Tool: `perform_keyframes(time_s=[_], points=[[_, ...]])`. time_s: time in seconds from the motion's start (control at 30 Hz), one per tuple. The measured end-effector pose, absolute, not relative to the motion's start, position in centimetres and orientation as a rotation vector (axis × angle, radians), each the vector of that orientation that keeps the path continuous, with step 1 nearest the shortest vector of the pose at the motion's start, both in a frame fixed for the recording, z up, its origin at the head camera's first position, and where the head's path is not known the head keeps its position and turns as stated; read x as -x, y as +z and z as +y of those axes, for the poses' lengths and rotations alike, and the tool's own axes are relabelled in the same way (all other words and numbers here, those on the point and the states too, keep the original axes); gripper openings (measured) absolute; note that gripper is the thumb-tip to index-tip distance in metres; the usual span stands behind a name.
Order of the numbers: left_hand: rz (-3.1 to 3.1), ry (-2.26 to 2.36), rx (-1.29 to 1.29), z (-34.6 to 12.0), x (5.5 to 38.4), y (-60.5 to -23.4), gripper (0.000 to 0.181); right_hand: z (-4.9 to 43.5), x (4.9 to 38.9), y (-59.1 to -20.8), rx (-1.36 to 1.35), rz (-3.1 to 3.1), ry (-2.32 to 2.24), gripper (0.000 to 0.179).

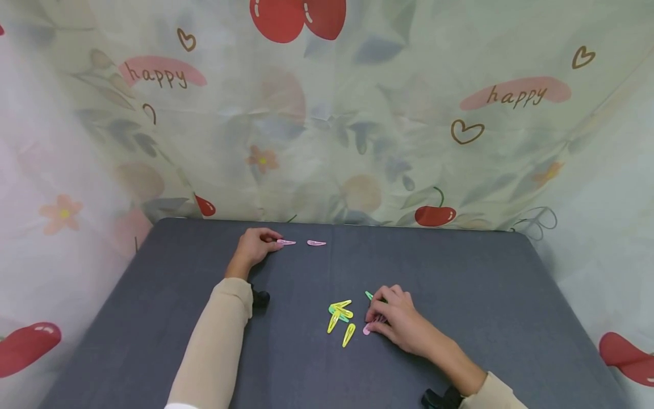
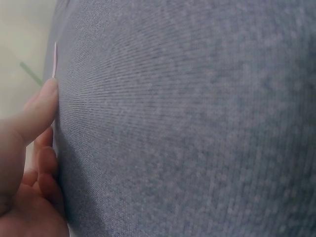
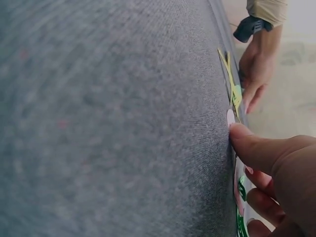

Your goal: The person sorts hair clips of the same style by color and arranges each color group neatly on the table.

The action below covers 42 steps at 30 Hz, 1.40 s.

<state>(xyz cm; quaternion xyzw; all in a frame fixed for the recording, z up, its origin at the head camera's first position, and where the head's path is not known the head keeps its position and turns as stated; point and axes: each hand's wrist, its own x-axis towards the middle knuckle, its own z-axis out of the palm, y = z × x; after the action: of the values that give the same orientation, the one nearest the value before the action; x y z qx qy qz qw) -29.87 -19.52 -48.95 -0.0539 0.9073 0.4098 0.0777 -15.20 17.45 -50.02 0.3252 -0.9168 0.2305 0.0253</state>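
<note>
At the table's far side my left hand (image 1: 254, 246) holds a pink snap hair clip (image 1: 287, 242) between thumb and fingertips, flat against the cloth. A second pink hair clip (image 1: 317, 243) lies just to its right. My right hand (image 1: 401, 321) is lower down, fingers bent, with thumb and fingertips on another pink hair clip (image 1: 366, 330); in the right wrist view the thumb presses by that clip's rounded end (image 3: 230, 117). Green clips (image 3: 241, 187) show beneath the right fingers, partly hidden. Left of this hand lie several yellow hair clips (image 1: 348, 335), overlapping a green one (image 1: 344, 318).
A dark grey cloth covers the table (image 1: 153, 318). Behind it hangs a printed curtain (image 1: 332, 170), with more fabric at both sides. Black wrist devices (image 1: 260, 298) sit at the cuffs of the beige sleeves (image 1: 209, 346).
</note>
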Motion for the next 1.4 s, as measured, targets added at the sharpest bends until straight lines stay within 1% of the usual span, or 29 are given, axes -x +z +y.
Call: perform_keyframes(time_s=[0.23, 0.33, 0.53, 0.77, 0.97, 1.17, 1.4], points=[[2.719, 1.212, 0.173, -19.5, 29.9, -49.1, 0.026, 17.2, 15.2, -49.9, -1.017, -2.808, 0.697, 0.019], [2.719, 1.212, 0.173, -19.5, 29.9, -49.0, 0.026, 17.1, 15.3, -49.6, -0.992, -2.809, 0.722, 0.017], [2.696, 1.235, 0.186, -19.7, 29.8, -48.8, 0.027, 16.9, 15.7, -48.7, -0.839, -2.873, 0.931, 0.01], [2.671, 1.259, 0.183, -19.6, 29.9, -48.7, 0.028, 17.0, 16.5, -48.2, -0.754, -2.776, 0.906, 0.004], [2.679, 1.254, 0.17, -19.6, 30.1, -48.7, 0.028, 16.4, 17.6, -47.7, -0.769, -2.812, 0.955, 0.015], [2.693, 1.25, 0.177, -19.7, 30.1, -48.6, 0.028, 13.7, 19.9, -47.6, -0.741, -2.858, 1.117, 0.014], [2.7, 1.236, 0.191, -19.6, 30.1, -48.9, 0.028, 8.7, 22.5, -48.0, -0.906, -2.829, 1.111, 0.011]])
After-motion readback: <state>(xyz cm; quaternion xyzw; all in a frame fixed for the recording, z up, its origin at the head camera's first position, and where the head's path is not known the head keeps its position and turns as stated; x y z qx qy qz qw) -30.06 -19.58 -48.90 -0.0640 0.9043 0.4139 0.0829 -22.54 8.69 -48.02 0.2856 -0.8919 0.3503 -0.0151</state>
